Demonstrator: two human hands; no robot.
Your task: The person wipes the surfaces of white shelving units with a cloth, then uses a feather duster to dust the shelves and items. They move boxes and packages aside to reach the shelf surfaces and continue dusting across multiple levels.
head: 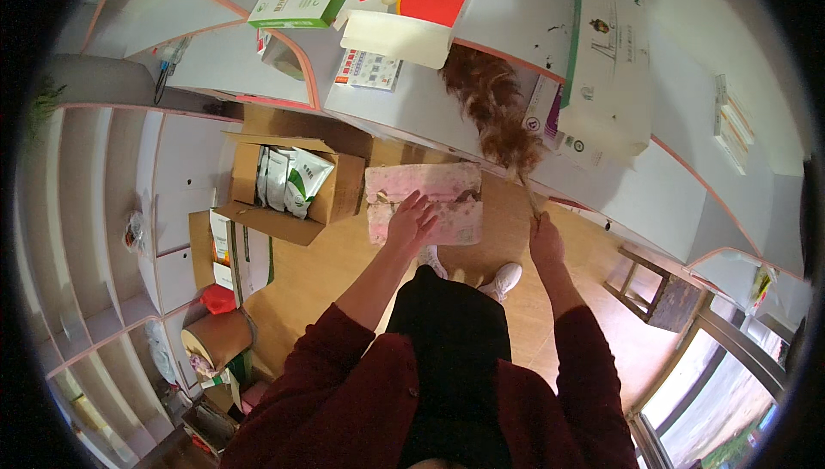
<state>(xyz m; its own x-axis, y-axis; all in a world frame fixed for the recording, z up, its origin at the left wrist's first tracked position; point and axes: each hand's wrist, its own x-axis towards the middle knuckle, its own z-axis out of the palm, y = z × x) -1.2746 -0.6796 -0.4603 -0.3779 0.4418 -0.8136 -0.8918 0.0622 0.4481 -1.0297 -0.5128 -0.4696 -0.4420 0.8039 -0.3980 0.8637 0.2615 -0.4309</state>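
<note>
My right hand (546, 240) grips the thin handle of a brown feather duster (488, 98). The duster's plumes lie across a white shelf (422, 105), and their far end passes into a compartment under the board above. Beside the plumes stands a white and purple box (543, 108), partly behind a large white box (609, 63). My left hand (412, 219) holds nothing and its fingers are spread. It hovers over a worn pink and white foam box (425, 179); whether it touches the box I cannot tell.
An open carton (348, 179) of silver-green pouches (303, 179) stands on the floor at left. Further boxes and a cardboard drum (222, 339) line the left cabinets. A wooden stool (670, 295) stands at right near a glass door (702, 379). A white flap (396, 39) overhangs the shelf.
</note>
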